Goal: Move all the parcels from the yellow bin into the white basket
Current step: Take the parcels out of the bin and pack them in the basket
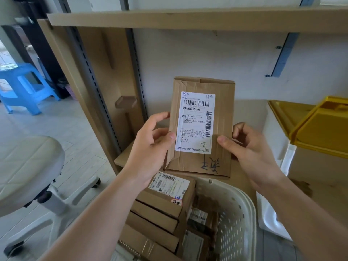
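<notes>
While hands (203, 146) hold parcel (222, 113), label (194, 122) reads 600-H06-00-103.

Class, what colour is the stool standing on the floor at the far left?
Blue stool, clearest in the head view.

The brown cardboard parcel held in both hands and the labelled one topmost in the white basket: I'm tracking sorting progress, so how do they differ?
The held brown cardboard parcel is upright above the white perforated plastic basket, gripped by the left hand and right hand; the topmost basket parcel lies among others, untouched. The held parcel's label faces the camera squarely; the basket parcel's label is tilted. Both are brown cardboard with white barcoded labels and handwriting.
</notes>
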